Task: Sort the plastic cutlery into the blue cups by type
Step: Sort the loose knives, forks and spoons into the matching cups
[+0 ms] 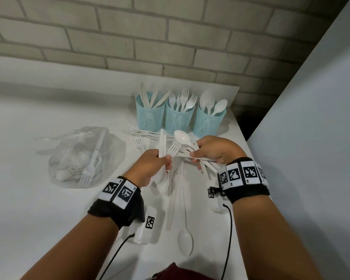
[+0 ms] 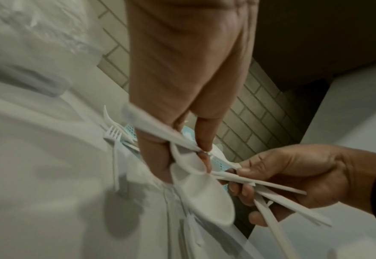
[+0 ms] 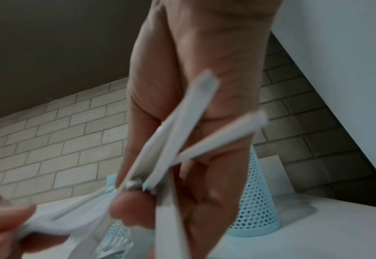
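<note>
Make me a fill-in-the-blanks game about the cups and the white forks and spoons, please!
1. There are ____ blue cups standing by the brick wall.
2. The middle cup holds only ____.
3. The right hand grips a bundle with a ____ sticking up on top.
4. The clear bag lies on the ____ side of the left hand.

Missing words: three; forks; spoon; left

a clear plastic bag (image 1: 80,156) lies on the white table (image 1: 38,199) below a brick wall (image 1: 109,37).
</note>
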`<move>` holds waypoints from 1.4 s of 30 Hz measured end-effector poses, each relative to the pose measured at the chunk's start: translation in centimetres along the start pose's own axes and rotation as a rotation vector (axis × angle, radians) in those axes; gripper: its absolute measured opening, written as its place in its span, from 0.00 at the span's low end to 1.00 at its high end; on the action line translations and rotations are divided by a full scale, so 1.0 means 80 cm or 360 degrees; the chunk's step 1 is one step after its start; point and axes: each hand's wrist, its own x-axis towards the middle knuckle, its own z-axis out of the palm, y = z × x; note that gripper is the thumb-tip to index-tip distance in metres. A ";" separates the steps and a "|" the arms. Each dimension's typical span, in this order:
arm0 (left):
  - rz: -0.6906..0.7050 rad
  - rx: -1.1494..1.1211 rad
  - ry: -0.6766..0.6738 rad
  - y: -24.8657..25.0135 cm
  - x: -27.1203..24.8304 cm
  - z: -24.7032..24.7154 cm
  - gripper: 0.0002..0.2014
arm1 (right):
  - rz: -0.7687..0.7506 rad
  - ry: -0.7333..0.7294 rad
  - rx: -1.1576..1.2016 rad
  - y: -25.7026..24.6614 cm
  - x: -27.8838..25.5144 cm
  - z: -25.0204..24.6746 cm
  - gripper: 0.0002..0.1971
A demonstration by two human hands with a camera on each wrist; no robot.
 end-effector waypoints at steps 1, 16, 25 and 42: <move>-0.0022 -0.0066 0.0035 0.000 0.003 0.002 0.05 | -0.0005 -0.0033 -0.0012 0.000 0.001 -0.004 0.09; -0.0140 -0.0309 0.0081 -0.001 0.013 0.010 0.10 | 0.0018 -0.0138 0.0182 -0.002 -0.007 0.005 0.03; -0.0010 -0.0384 0.0046 -0.011 0.008 0.009 0.10 | -0.0015 -0.0031 0.0445 0.015 -0.010 0.023 0.07; 0.0205 -0.0530 -0.0133 -0.002 0.018 0.007 0.13 | -0.0354 0.0265 0.0486 -0.031 0.003 0.065 0.12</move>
